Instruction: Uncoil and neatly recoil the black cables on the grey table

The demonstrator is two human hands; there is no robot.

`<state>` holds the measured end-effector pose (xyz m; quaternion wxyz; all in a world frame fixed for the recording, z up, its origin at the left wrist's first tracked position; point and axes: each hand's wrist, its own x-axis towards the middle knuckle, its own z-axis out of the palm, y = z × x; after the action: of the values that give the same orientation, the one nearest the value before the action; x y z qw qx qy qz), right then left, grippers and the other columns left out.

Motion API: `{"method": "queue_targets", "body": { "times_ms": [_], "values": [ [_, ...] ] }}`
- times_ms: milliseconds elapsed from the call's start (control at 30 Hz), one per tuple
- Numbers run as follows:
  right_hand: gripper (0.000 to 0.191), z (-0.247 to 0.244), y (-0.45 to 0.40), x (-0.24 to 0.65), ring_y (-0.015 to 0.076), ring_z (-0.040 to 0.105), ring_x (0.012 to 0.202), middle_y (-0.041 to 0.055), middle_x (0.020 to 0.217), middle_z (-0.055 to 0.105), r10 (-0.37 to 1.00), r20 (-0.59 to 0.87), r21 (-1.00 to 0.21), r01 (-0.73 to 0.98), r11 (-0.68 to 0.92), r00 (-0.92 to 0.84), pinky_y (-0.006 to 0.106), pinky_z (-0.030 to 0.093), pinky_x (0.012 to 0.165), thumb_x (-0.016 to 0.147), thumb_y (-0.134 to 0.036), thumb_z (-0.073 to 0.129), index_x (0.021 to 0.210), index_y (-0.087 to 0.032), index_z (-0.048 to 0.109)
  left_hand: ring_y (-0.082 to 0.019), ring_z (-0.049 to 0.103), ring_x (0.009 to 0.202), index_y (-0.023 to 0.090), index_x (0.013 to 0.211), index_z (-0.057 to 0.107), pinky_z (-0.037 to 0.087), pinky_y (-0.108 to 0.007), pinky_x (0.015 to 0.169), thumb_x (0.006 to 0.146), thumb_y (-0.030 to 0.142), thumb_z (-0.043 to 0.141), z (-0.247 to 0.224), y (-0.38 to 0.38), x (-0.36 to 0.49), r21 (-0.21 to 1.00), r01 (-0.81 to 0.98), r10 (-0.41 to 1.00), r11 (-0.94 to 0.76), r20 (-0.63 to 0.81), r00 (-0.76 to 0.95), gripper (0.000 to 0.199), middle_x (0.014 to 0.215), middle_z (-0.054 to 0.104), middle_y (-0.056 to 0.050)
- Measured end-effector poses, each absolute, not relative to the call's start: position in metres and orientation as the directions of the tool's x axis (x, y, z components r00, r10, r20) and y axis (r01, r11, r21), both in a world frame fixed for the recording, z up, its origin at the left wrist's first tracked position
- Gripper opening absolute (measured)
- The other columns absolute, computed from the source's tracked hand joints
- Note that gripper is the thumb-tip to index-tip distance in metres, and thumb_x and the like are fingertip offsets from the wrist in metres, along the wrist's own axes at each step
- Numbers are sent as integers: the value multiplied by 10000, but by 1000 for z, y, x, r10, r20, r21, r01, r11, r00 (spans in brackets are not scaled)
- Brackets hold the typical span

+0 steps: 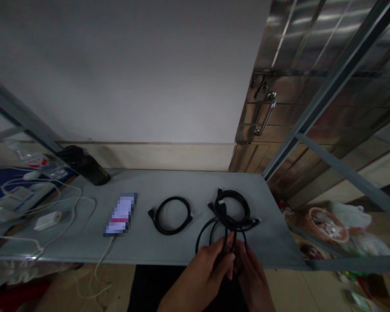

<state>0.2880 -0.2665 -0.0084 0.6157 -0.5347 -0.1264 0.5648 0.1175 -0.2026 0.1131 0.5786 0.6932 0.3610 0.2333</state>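
Both my hands are at the front edge of a grey metal shelf top (195, 186), gathering strands of a black cable (230, 208). My left hand (201, 275) closes around several strands, and my right hand (251, 277) grips them beside it. The cable rises from my hands into a loose tangled coil on the shelf, with plug ends sticking out. To the left lies a second black cable (170, 216), neatly coiled and apart from my hands. Further left is a smartphone (121, 214) with a pixelated screen and a white cable running from its lower end.
A white charger (47, 221) and loose white cables (74, 208) lie at the left of the shelf, with a black bottle (83, 165) behind them. A wall stands behind. A stainless steel door with a handle (264, 113) and metal frame bars (341, 91) are at right, with a basket and plastic bags (328, 225) on the floor below.
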Motion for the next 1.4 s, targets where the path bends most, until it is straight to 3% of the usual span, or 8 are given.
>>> {"method": "queue_targets", "body": {
  "times_ms": [167, 333, 467, 600, 867, 1067, 1267, 1400],
  "values": [
    [580, -21, -274, 286, 420, 737, 1229, 92, 1084, 834, 826, -474, -775, -589, -226, 307, 511, 650, 932, 698, -753, 964, 1058, -311, 857, -317, 746, 1305, 240, 1564, 650, 585, -483, 1159, 1132, 172, 564, 73, -204, 130, 785, 464, 724, -411, -29, 690, 445, 1438, 771, -138],
    [668, -23, -278, 282, 395, 667, 1358, 34, 1267, 810, 807, -443, -813, -555, -176, 392, 419, 637, 946, 446, -464, 1124, 1048, -358, 855, -321, 715, 1334, 274, 1571, 636, 596, -518, 1191, 1023, 91, 731, 65, -212, 129, 654, 485, 680, -580, 62, 730, 585, 1448, 728, -120],
    [617, -1, -260, 271, 246, 732, 948, 29, 1019, 798, 756, -527, -711, -689, -143, 388, 335, 611, 756, 526, -560, 1117, 971, -267, 803, -271, 675, 1398, 372, 1567, 617, 588, -440, 1200, 1014, 119, 760, 58, -217, 103, 752, 415, 759, -513, 172, 628, 625, 1488, 668, -90],
    [568, 20, -250, 268, 88, 383, 512, -109, 630, 493, 780, -547, -569, -819, -79, 304, 245, 406, 491, 707, -605, 1053, 846, -246, 636, -251, 761, 1195, 314, 1371, 712, 635, -386, 1069, 1094, 299, 678, 43, -216, 61, 831, 418, 908, -368, 226, 351, 279, 1275, 755, -86],
    [790, 41, -255, 263, 63, -34, 497, -185, 515, 132, 801, -596, -388, -892, -232, 51, 216, 92, 414, 652, -770, 1014, 725, -280, 399, -248, 776, 909, 273, 1040, 796, 620, -322, 875, 1078, 568, 660, 41, -231, 14, 920, 392, 909, -10, -155, 387, 327, 970, 821, -74],
    [870, 54, -246, 241, 54, -29, 496, -188, 506, 120, 798, -602, -332, -919, -213, 33, 217, 123, 418, 585, -736, 1066, 698, -277, 336, -330, 795, 1223, 338, 1515, 631, 636, -432, 1023, 990, 581, 815, 39, -242, 32, 945, -151, 927, 289, -237, 291, 607, 1375, 811, -148],
    [818, 54, -233, 222, 64, 53, 489, -169, 538, 162, 844, -531, -453, -867, -208, 75, 226, 212, 419, 677, -730, 1036, 706, -270, 360, -308, 842, 1116, 329, 1504, 669, 647, -413, 1025, 900, 528, 939, 46, -239, 48, 819, -473, 937, 323, -348, 38, 691, 1293, 852, -129],
    [676, 33, -222, 209, 110, 398, 543, -96, 619, 388, 923, -350, -710, -687, -152, 157, 286, 488, 581, 854, -776, 889, 719, -262, 470, -267, 842, 1037, 248, 1258, 834, 675, -356, 974, 715, 478, 1071, 50, -228, 45, 750, -587, 895, 305, -436, -92, 636, 1263, 859, -100]
  ]
}}
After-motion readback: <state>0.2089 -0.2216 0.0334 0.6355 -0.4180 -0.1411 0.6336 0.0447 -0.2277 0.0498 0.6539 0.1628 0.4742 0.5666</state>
